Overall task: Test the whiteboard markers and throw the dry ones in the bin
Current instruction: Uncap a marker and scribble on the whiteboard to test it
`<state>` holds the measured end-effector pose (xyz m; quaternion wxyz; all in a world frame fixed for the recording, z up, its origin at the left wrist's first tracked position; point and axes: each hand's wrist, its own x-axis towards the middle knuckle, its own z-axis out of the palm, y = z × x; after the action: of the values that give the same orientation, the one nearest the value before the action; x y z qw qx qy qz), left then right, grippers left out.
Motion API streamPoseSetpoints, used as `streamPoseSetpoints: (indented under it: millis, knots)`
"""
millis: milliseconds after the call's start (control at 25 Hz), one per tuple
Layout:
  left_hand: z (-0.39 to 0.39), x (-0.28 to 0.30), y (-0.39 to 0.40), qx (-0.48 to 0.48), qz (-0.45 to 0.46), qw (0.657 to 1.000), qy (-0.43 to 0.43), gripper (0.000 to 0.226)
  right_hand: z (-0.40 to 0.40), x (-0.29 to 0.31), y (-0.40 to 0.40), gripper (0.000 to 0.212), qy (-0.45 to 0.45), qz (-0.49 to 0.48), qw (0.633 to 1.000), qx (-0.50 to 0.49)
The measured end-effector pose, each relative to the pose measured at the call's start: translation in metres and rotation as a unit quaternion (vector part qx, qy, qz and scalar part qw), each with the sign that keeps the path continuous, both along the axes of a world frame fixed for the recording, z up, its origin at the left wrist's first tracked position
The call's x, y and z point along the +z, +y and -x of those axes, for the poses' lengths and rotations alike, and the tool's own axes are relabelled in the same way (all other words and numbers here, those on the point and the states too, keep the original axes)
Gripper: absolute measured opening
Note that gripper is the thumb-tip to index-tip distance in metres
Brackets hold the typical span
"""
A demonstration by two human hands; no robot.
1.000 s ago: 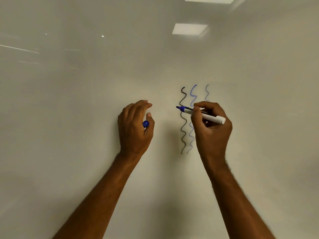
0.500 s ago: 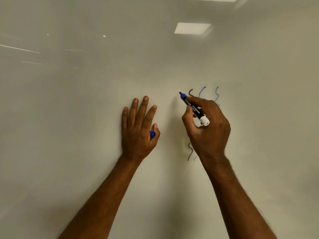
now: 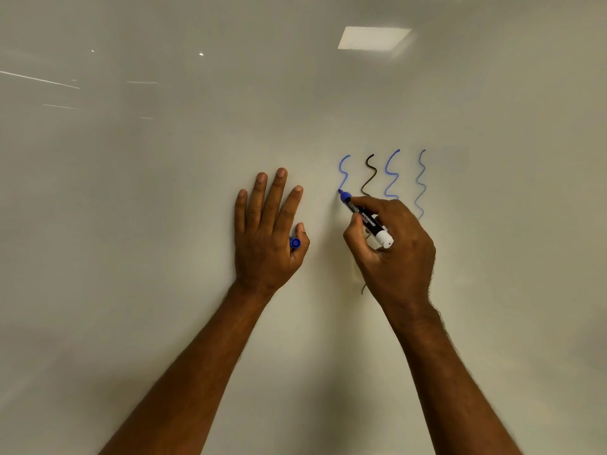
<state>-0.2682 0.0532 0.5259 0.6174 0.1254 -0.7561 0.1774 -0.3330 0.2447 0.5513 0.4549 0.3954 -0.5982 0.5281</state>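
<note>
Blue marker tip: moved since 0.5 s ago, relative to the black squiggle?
Yes. The blue marker tip went down the whiteboard, left of the black squiggle: it was level with that squiggle's top, now beside its lower visible part, trailing a new blue line.

Whiteboard [image 3: 164, 224] — four wavy lines [image 3: 371, 175].

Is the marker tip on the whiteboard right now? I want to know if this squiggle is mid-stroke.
Touching. The head view shows the marker tip meeting the whiteboard exactly at the fresh blue line's lower end, gripped by the right hand.
</note>
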Motion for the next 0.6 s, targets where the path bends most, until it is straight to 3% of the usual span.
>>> streamPoseSetpoints:
  millis: [600]
  knots:
    - [-0.002, 0.000, 0.002, 0.001, -0.002, 1.000, -0.002, 0.058, -0.002, -0.080, 0.021, 0.021, -0.058, -0.047, 0.997, 0.000]
